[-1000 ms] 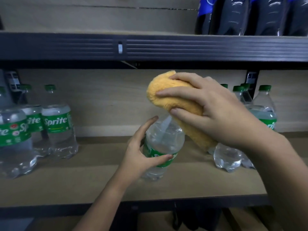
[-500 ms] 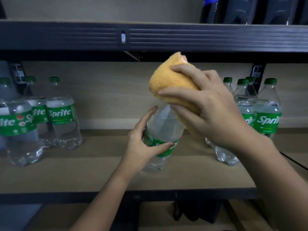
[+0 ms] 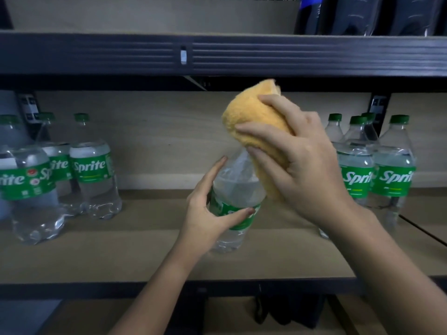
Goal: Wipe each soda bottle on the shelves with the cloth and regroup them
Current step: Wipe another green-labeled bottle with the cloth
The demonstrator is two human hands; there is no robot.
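A dark metal shelving unit with pale wooden boards point(image 3: 135, 252) fills the view, its black upper beam point(image 3: 242, 55) crossing above the middle shelf. On the board over that beam, at the right, stand dark cola bottles point(image 3: 362, 15). Left of the centre bottle, a group of clear plastic Sprite bottles with green labels and caps point(image 3: 92, 165) stands upright on the middle board; right of it, another upright cluster of the same bottles point(image 3: 389, 170) sits partly behind the person's forearm. The centre bottle, a clear plastic Sprite bottle with a green label point(image 3: 235, 197), rests on the middle board, its long axis near vertical, leaning slightly with its top toward the upper right. The left hand point(image 3: 208, 213) grips the bottle's label band, fingers point(image 3: 214, 170) curled round the far side and thumb across the front. The right hand point(image 3: 300, 165) clutches a bunched orange-yellow terry cloth point(image 3: 251, 122), fingers spread and curled over it, pressing the cloth against the bottle's neck and shoulder; the cap is hidden beneath it.
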